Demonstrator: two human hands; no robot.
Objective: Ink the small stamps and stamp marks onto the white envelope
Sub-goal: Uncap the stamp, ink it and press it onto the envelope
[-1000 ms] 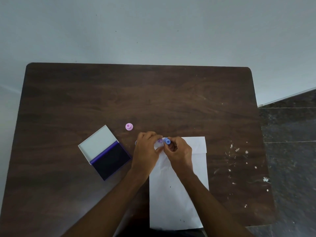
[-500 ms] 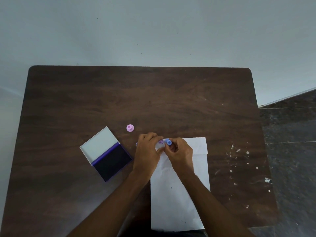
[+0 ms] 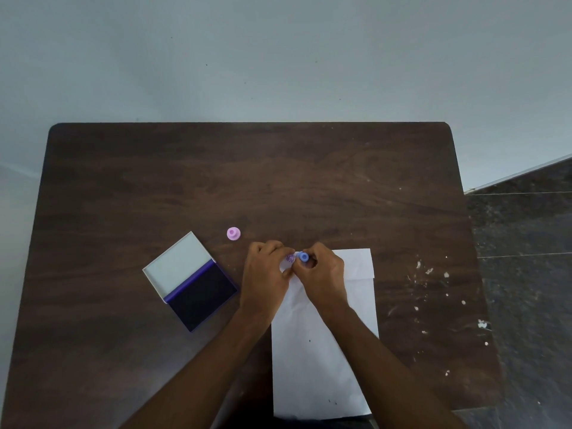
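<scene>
Blue stamp (image 3: 303,257) pinched upright in right hand (image 3: 322,275) at envelope (image 3: 322,351) far left corner, purple mark (image 3: 290,258) just beside it, envelope corner pressed by curled left hand (image 3: 266,274), pink stamp (image 3: 233,234) and open ink pad (image 3: 190,281) left on table (image 3: 185,181), envelope at near edge.

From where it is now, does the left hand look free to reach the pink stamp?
Probably yes. The pink stamp stands alone on bare table just beyond the left hand, nothing between them. But that hand is steadying the envelope beside the blue stamp.
</scene>
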